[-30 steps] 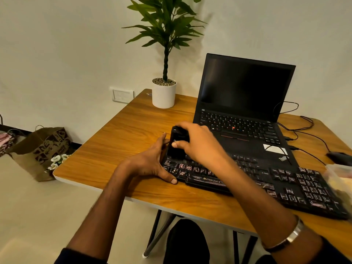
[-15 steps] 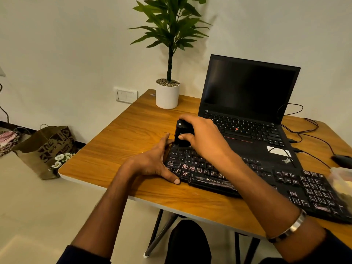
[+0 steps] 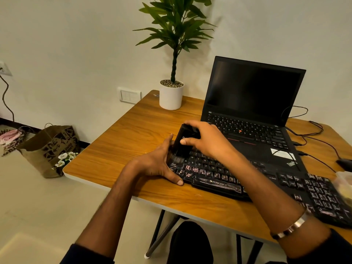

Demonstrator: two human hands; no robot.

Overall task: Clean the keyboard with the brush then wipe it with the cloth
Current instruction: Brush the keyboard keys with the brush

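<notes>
A black keyboard [image 3: 270,187] with dusty keys lies across the front of the wooden table [image 3: 133,141]. My right hand [image 3: 207,140] grips a black brush [image 3: 182,143] upright over the keyboard's left end, its bristles down on the upper left keys. My left hand [image 3: 156,164] rests against the keyboard's left edge, fingers straight along the side and thumb on the front corner. No cloth can be made out.
An open black laptop [image 3: 251,103] stands right behind the keyboard. A potted plant [image 3: 171,94] is at the table's back left corner. Cables [image 3: 312,134] and a mouse [image 3: 344,162] lie at the right, beside a plastic container [image 3: 344,183]. A paper bag [image 3: 49,149] sits on the floor.
The brush has swept back and forth over the top left keys in my right hand. My left hand stays at the keyboard's left edge. The camera has turned slightly left.
</notes>
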